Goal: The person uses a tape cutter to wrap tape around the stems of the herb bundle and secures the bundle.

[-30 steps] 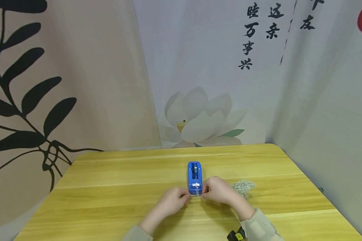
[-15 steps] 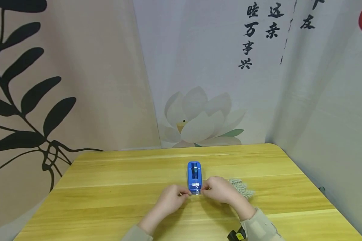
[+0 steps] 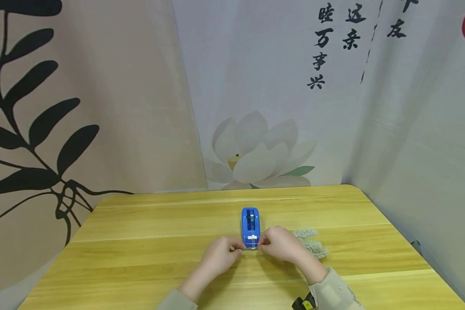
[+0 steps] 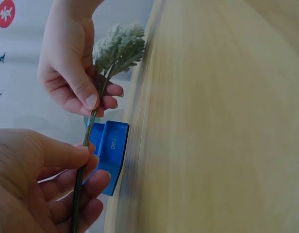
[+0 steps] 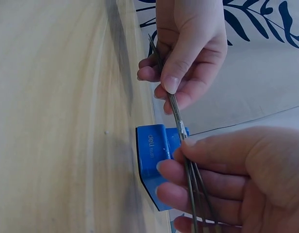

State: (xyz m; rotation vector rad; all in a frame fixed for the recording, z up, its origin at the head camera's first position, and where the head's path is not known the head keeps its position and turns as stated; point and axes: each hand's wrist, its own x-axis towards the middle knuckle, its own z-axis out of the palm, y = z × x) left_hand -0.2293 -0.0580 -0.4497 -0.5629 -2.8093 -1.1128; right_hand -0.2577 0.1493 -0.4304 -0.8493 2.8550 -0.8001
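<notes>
My left hand (image 3: 221, 255) and right hand (image 3: 282, 244) hold a bundle of thin dark flower stems (image 5: 189, 182) crosswise in front of a blue tape dispenser (image 3: 250, 226). Left thumb and fingertips pinch the bare end; the right ones pinch the stems nearer the heads. Between the hands, a short piece of clear tape (image 5: 182, 128) lies on the stems. Pale green, fluffy flower heads (image 4: 119, 47) stick out past the right hand, partly hidden by it in the head view. In the right wrist view the stems fan apart below the right thumb.
The wooden table (image 3: 139, 258) runs back to a curtain (image 3: 139, 107) with printed leaves and a lotus. A black and yellow object (image 3: 304, 302) shows at the right sleeve.
The stems between the hands have risen slightly toward the dispenser. The flower heads have turned, now showing as separate tufts. Left fingers have shifted up a little; both hands keep their pinch.
</notes>
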